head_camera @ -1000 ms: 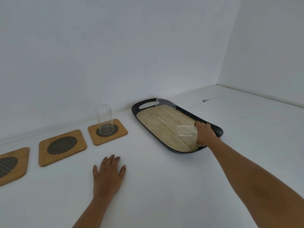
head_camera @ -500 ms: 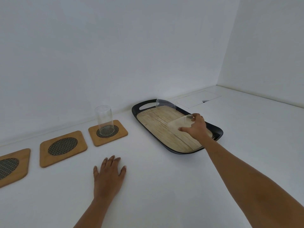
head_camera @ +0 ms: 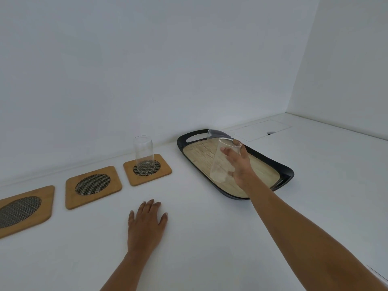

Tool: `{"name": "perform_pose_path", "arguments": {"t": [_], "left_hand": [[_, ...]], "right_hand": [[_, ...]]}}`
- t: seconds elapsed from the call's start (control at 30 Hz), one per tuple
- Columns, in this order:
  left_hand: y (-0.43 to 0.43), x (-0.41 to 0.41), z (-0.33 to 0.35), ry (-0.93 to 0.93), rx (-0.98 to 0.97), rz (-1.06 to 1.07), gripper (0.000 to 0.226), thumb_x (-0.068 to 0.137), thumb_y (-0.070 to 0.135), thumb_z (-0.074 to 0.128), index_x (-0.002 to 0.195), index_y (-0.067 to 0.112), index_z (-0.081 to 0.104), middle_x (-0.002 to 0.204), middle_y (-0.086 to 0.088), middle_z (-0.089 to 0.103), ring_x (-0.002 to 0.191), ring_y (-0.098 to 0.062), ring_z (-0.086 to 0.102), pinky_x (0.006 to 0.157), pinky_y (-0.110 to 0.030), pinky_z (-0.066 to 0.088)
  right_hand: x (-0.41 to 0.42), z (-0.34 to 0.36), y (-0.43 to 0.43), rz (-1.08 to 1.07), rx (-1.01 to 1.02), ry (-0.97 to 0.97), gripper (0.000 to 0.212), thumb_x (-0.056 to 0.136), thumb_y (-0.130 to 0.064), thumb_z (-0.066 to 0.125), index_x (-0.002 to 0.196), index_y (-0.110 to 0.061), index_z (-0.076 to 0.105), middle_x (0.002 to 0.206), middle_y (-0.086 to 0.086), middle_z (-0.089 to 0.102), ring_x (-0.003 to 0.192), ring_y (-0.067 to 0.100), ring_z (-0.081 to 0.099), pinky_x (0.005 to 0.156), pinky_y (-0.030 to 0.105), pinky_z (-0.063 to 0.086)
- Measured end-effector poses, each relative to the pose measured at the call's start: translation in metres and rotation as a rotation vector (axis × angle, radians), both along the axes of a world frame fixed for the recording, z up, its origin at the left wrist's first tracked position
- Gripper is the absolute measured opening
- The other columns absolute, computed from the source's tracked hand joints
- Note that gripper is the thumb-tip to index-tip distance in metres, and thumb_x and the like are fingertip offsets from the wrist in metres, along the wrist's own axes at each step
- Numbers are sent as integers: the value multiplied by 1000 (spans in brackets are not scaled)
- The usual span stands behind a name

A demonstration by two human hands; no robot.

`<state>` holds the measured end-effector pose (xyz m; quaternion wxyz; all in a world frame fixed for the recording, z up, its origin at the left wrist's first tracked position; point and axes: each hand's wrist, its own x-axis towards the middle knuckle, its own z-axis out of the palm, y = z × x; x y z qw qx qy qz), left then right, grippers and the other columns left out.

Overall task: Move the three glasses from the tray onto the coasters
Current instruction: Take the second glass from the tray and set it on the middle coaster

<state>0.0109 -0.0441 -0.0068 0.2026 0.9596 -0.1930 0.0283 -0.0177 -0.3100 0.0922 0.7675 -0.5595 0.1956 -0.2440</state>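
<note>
My right hand (head_camera: 241, 166) grips a clear glass (head_camera: 222, 162), held nearly upright and slightly tilted above the black tray (head_camera: 283, 171) with the bamboo floor. Another clear glass (head_camera: 218, 134) lies on its side at the tray's far end. A third glass (head_camera: 143, 153) stands upright on the rightmost coaster (head_camera: 162, 172). The middle coaster (head_camera: 93, 185) and the left coaster (head_camera: 23, 208) are bare wood with woven centres. My left hand (head_camera: 147, 223) rests flat on the white counter, fingers apart, holding nothing.
White walls close the back and the right side. A flat white panel (head_camera: 262, 129) with a small notch sits in the counter behind the tray.
My right hand has lifted the glass from lying on the tray's near end and turned it upright, moving left over the tray. My left hand has stayed put.
</note>
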Motion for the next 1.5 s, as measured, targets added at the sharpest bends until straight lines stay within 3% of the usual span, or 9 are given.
{"name": "perform_pose_path", "arguments": {"t": [0.23,0.43,0.6,0.73,0.97,1.1,1.23,1.4,1.5], "left_hand": [[21,3,-1,-38,-32,-18,47,96,39,38,140,24,36,153,6,31,143,-9,24,118,-30,16],[59,10,0,-52,-12,100,47,96,39,39,139,22,38,151,4,34,142,-12,27,117,-31,21],[102,17,2,-57,-15,237,46,95,38,42,138,19,41,149,2,39,140,-14,32,117,-34,25],[133,20,5,-40,-18,340,47,95,38,42,138,18,41,149,0,39,140,-16,31,117,-36,24],[168,21,6,-35,10,507,48,95,38,40,137,17,40,148,-2,40,140,-20,30,116,-43,22],[165,20,6,-38,43,522,48,95,39,38,138,16,39,148,-2,40,141,-21,29,116,-45,23],[163,20,7,-41,69,526,48,95,39,37,137,15,39,147,-3,41,140,-22,31,115,-46,24],[161,20,7,-41,81,530,48,95,38,37,137,14,38,147,-4,41,140,-23,30,115,-46,24],[161,21,6,-33,83,529,48,96,38,36,138,14,37,148,-4,39,141,-23,28,115,-47,23]], "right_hand": [[11,-2,39,149,360,-13,32,78,-51,65,96,-24,60,109,-3,61,98,17,61,90,49,51],[25,-21,74,285,548,7,70,83,-70,39,126,-15,43,122,2,54,94,23,60,70,42,49],[35,-23,103,471,565,76,51,83,-57,53,100,-9,54,103,11,51,87,27,58,76,42,51],[44,-20,128,631,490,131,35,85,-31,57,111,-7,56,89,10,60,78,23,62,70,33,55],[67,-23,167,760,561,15,35,87,-44,48,97,-13,60,84,4,62,67,18,64,65,29,56],[75,-24,188,784,494,174,48,82,-52,55,110,-13,55,93,9,58,75,24,59,66,34,57],[84,-13,209,822,341,319,54,61,-31,75,106,-10,54,93,11,57,78,24,59,60,33,57],[108,3,236,701,-192,494,55,68,-22,80,113,-12,49,118,10,53,103,28,57,62,36,56],[129,12,249,603,-567,481,73,65,-24,82,123,-12,40,124,10,46,113,31,52,83,43,54]]}}
